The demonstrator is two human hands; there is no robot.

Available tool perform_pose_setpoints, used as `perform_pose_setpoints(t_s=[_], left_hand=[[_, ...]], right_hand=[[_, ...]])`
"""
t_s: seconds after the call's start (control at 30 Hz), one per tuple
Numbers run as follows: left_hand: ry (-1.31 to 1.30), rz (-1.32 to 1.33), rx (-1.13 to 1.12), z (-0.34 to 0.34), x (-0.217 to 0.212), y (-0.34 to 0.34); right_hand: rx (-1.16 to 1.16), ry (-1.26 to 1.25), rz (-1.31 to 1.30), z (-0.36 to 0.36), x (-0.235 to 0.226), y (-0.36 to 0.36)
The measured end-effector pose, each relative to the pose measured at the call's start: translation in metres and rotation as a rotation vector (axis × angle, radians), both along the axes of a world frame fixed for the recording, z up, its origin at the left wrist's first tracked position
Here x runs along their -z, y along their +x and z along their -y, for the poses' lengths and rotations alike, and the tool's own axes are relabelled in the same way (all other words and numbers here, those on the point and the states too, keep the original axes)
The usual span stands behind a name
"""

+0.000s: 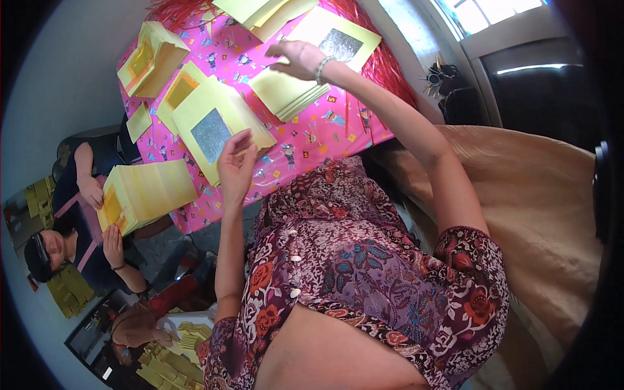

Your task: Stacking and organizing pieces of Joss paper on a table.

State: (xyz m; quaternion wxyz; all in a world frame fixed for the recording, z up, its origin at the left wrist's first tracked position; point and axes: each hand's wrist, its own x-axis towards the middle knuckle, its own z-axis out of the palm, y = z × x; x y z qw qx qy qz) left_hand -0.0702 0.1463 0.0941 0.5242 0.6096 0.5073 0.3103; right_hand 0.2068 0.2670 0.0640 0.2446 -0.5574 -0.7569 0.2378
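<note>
My left hand (236, 170) is at the table's near side, its fingers loosely stretched and nothing visible in them. It overlaps the right edge of a pale yellow sheet with a silver square (211, 134). More yellow sheets lie fanned out beneath that one. Farther right, my right hand (300, 60), with a beaded bracelet at the wrist, is over a stack of folded yellow paper (286, 93). Its fingers are spread and hold nothing I can see. Just beyond it lies another yellow sheet with a silver square (341, 45).
A pink patterned cloth (305, 156) covers the table, with red fringe (393, 78) along its right. Yellow paper stacks (153, 62) stand at the far left and far edge. At left, a co-worker's hands (112, 240) hold a thick yellow stack (153, 188). Tan fabric (520, 195) hangs at right.
</note>
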Motion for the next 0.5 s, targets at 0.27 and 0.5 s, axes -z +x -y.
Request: perform_pose_setpoints(t_s=[0.27, 0.5], left_hand=[[0.471, -0.773, 0.114, -0.008, -0.014, -0.062], [0.468, -0.746, 0.167, -0.005, -0.001, -0.072]], right_hand=[[-0.496, 0.090, 0.121, 0.045, -0.013, -0.095], [-0.529, 0.217, 0.304, 0.074, -0.017, -0.113]])
